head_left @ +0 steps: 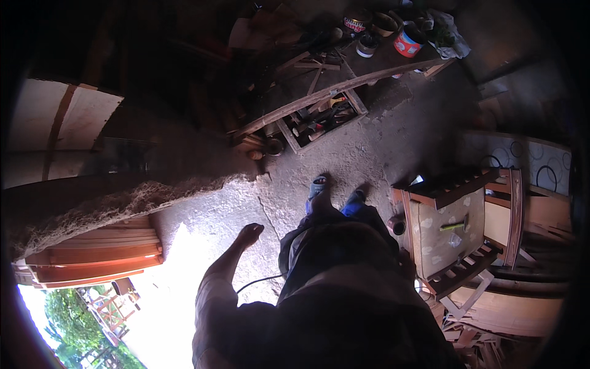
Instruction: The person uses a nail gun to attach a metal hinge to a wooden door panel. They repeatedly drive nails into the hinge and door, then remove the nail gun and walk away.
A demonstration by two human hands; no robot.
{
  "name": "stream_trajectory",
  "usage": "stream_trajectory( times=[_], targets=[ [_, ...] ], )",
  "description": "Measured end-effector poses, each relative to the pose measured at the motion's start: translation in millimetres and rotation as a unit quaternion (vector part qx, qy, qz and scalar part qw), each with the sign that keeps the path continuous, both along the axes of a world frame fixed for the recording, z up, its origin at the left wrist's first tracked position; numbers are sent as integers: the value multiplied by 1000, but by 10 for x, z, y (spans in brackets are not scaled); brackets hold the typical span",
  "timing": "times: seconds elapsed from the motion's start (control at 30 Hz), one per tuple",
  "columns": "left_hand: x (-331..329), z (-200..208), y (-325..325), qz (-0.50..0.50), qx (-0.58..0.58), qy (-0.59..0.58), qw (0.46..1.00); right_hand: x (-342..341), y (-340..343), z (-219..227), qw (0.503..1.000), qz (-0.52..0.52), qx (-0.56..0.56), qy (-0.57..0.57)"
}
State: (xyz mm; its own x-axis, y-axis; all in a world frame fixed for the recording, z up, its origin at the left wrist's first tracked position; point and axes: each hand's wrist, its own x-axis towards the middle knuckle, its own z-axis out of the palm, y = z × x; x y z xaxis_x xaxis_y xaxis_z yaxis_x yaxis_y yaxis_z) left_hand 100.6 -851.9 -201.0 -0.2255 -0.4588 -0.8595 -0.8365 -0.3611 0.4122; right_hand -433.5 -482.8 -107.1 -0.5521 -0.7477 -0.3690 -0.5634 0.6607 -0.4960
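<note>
My left hand (251,235) hangs out to the left of my body, over the concrete floor. Its fingers are curled together in a loose fist, and nothing sticks out of it. On the right, a dark shape beside my hip, close to the cushioned wooden chair (424,240), seems to be my right hand (407,267); its fingers are lost in shadow. On the chair's pale patterned seat lie a tool with a yellow-green handle (453,227) and a small clear plastic bag (455,240). A thin black cord (258,281) curves out from my left side.
Ahead stands a workbench (344,85) with a open drawer of tools (297,149), tins and a red-and-white tub (407,44). A round brown container (397,225) sits by the chair. Stacked reddish boards (98,255) lie left, near bright daylight. Wood offcuts (476,344) lie at lower right.
</note>
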Motion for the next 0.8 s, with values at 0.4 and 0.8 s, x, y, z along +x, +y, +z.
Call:
stream_trajectory(
  times=[0.4,0.8],
  targets=[
    [-1474,738,1558,533,353,333,693,-511,-2120,1167,945,273,-73,-162],
    [-1574,1037,1443,557,257,467,637,301,-3541,877,759,511,-4,-404]
  ],
)
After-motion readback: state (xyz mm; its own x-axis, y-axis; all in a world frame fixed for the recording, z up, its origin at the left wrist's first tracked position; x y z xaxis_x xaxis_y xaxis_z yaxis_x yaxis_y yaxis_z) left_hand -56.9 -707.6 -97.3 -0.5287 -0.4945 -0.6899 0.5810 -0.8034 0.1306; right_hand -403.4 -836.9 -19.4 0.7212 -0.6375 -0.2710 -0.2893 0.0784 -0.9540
